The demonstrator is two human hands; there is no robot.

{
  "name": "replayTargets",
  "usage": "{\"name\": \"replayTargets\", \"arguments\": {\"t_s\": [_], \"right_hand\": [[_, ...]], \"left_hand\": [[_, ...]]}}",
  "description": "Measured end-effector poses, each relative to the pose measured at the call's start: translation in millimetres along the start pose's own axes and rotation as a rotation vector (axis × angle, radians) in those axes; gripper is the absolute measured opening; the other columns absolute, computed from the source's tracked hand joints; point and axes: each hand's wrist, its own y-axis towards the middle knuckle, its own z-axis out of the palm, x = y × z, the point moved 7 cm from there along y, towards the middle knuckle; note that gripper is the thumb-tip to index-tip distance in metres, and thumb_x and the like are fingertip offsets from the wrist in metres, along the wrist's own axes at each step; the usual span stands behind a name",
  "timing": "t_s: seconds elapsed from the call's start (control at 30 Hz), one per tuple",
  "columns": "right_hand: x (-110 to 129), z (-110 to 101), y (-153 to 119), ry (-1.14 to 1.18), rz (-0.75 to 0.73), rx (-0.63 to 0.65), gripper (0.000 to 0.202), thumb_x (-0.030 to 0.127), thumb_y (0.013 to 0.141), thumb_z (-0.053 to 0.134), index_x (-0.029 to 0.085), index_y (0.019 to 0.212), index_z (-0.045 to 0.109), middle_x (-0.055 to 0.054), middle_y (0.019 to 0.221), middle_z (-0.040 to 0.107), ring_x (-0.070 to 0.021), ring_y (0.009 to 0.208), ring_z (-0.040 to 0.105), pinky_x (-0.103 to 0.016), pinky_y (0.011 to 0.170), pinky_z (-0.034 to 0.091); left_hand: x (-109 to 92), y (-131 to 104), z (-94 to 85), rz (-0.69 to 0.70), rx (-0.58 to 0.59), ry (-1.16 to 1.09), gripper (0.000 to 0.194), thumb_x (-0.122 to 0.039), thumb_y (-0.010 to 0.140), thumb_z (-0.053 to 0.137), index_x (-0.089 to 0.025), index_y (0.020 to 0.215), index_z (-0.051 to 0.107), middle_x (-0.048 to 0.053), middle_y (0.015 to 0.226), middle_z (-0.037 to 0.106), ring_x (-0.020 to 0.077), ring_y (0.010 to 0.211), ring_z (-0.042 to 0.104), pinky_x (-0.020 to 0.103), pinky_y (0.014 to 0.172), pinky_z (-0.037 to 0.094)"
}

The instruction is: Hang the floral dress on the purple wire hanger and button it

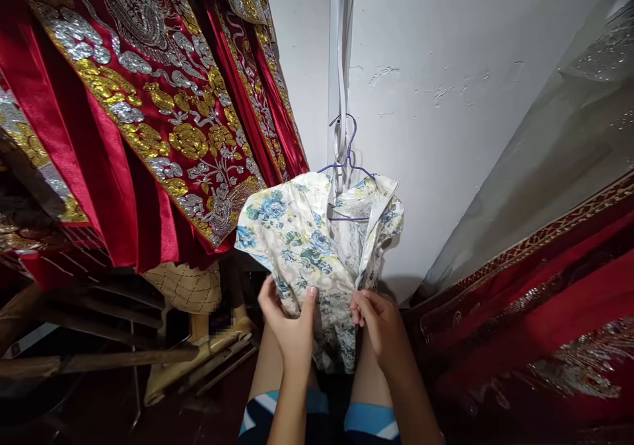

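A cream short-sleeved floral dress [317,250] with blue and green flowers hangs in front of me on a purple hanger [349,151]. Its V-shaped neckline stands partly open, showing the inside back and the hanger's bar. My left hand [290,319] holds the side of the dress below the sleeve, thumb in front and fingers partly hidden by the cloth. Closed in a pinch, my right hand [374,316] grips the front edge at the bottom of the neckline. The lower part of the dress drops between my knees.
Red costumes with gold and silver sequins [188,141] hang at the left. Below them stand wooden chair-like pieces [198,359]. A white wall [426,141] with a vertical metal strip is behind. Clear plastic [500,201] and red embroidered cloth [545,313] fill the right.
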Motion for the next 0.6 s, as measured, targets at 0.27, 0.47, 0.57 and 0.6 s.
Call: {"name": "replayTargets", "arguments": {"t_s": [0.27,0.47,0.57,0.6], "right_hand": [[0,19,-2,-0.101,0.043,0.203,0.037,0.043,0.090,0.054,0.020,0.062,0.057,0.003,0.045,0.047,-0.0128,0.045,0.045,-0.025,0.049,0.034],[2,15,28,0.000,0.061,0.114,0.037,0.045,0.088,0.054,0.019,0.064,0.062,0.005,0.037,0.046,-0.0103,0.036,0.038,-0.024,0.045,0.033],[47,4,69,0.072,-0.003,0.035,0.035,0.045,0.086,0.058,0.018,0.066,0.063,0.004,0.038,0.051,-0.0090,0.034,0.035,-0.023,0.040,0.027],[68,1,84,0.102,-0.060,0.032,0.034,0.044,0.087,0.059,0.017,0.066,0.063,0.004,0.040,0.053,-0.0082,0.035,0.034,-0.022,0.039,0.026]], "left_hand": [[17,-38,43.8,0.167,0.406,0.030,0.021,-0.022,0.089,0.063,-0.020,0.110,0.065,0.010,0.106,0.066,0.0248,0.103,0.063,0.038,0.093,0.049],[9,-44,64.7,0.055,0.595,-0.037,0.015,-0.025,0.095,0.054,-0.020,0.084,0.063,0.004,0.080,0.062,0.0199,0.079,0.059,0.030,0.075,0.046],[9,-46,65.8,0.101,0.666,0.044,0.016,-0.024,0.095,0.054,-0.020,0.080,0.060,0.004,0.078,0.061,0.0197,0.078,0.058,0.029,0.073,0.044],[11,-48,65.1,0.112,0.680,0.074,0.017,-0.024,0.095,0.054,-0.020,0.079,0.059,0.004,0.077,0.060,0.0199,0.078,0.058,0.029,0.073,0.043]]}}
